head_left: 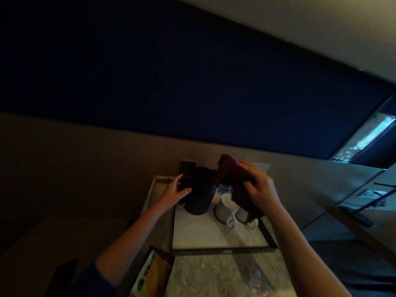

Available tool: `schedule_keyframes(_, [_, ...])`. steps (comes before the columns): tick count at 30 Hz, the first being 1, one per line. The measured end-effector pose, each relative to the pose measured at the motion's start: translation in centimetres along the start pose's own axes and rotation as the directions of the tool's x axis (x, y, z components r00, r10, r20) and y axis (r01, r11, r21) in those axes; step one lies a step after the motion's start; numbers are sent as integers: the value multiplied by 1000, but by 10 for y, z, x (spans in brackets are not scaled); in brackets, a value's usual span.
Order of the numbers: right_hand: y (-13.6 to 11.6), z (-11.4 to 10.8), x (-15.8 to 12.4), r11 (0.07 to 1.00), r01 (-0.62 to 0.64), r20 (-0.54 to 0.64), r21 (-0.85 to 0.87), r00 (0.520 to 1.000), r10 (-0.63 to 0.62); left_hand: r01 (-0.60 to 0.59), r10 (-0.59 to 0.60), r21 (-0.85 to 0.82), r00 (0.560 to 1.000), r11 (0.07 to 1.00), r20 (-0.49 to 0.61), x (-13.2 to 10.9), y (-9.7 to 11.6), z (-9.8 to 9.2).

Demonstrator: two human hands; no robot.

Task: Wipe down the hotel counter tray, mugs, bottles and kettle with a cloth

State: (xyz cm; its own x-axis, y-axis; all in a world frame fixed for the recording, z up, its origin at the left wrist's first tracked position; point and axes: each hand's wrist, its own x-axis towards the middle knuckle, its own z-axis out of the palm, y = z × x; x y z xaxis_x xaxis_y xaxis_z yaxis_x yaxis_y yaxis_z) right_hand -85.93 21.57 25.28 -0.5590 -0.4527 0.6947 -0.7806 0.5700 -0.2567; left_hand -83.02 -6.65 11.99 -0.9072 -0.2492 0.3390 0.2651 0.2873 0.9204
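A black rounded container (pixel 199 198) stands at the back left of a white tray (pixel 201 235); the dim light hides what kind it is. Against its left side rests my left hand (pixel 173 193), with the thumb in front and the fingers curving behind. My right hand (pixel 258 185) is closed on a dark red cloth (pixel 230 171), which reaches the container's upper right edge and hangs down over the tray. Below the cloth stands a white mug (pixel 227 208), upright with its handle toward me. A second white mug (pixel 243 215) is partly covered by the cloth.
The tray sits on a grey stone-look counter (pixel 213 270). A dark holder with a yellow printed card (pixel 153 274) lies at the front left. Behind are a wall outlet (pixel 187 166) and a large dark blue panel (pixel 185 74). Clear glass (pixel 225 189) shows behind the mugs.
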Motion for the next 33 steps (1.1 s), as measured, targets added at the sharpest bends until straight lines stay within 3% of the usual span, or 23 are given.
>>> schedule_keyframes(2, [-7, 25, 35, 963, 23, 170, -268, 985, 24, -13, 13, -8, 1000, 1000, 8, 8, -5, 8])
schedule_keyframes(5, [-16, 64, 71, 867, 82, 423, -491, 893, 155, -24, 24, -33, 1000, 999, -6, 10, -9, 15])
schedule_keyframes(9, [-37, 96, 87, 878, 227, 668, -423, 732, 132, -20, 17, -78, 999, 997, -39, 12, -14, 21])
schedule_keyframes(13, [-51, 98, 95, 904, 321, 790, -283, 613, 29, 6, -12, -98, 998, 995, -60, 13, -21, 23])
schedule_keyframes(15, [-43, 95, 101, 891, 302, 784, -339, 614, 91, 1, -7, -104, 998, 995, -57, 13, -21, 24])
schedule_keyframes(18, [-21, 91, 103, 817, 235, 694, -527, 674, 254, -18, 14, -96, 999, 995, -50, 11, -17, 23])
schedule_keyframes(21, [-10, 86, 89, 769, 225, 637, -598, 715, 286, -10, 5, -72, 998, 997, -70, 11, -13, 23])
schedule_keyframes(24, [-24, 77, 67, 802, 284, 683, -526, 703, 199, -1, -4, -58, 996, 998, -88, 11, -13, 23])
schedule_keyframes(28, [-38, 63, 56, 883, 362, 796, -297, 606, 19, -1, -4, -66, 997, 998, -72, 12, -14, 23])
schedule_keyframes(30, [-30, 61, 61, 863, 362, 789, -354, 611, 67, 0, -4, -69, 998, 998, -61, 13, -14, 23])
schedule_keyframes(33, [-13, 66, 71, 762, 340, 709, -551, 672, 213, -9, 5, -79, 999, 997, -53, 14, -15, 22])
